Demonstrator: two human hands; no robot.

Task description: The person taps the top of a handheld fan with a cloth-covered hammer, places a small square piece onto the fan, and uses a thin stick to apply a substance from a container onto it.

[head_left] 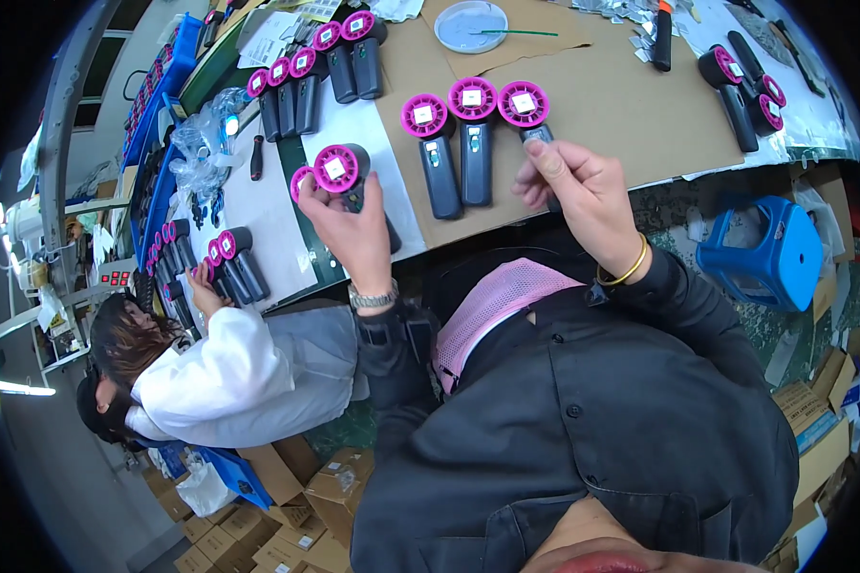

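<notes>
My left hand (pixel 342 222) is closed around a dark grey handheld fan (pixel 335 169) with a round pink grille and a white square sticker. Another pink grille shows partly behind it. At the table's near edge my right hand (pixel 588 191) has its thumb and forefinger pinched together over the handle of another fan (pixel 524 103). Whatever those fingertips hold is too small to make out. Beside that one lie a middle fan (pixel 474 143) and a left fan (pixel 428 153), handles toward me, with small labels on the handles.
Several more fans (pixel 301 86) lie at the back left, others (pixel 736 95) at the right. A round clear dish (pixel 470 26) with a green stick sits at the back. A co-worker (pixel 229 372) handles fans on my left. A blue stool (pixel 764 253) stands at right, beyond the table edge.
</notes>
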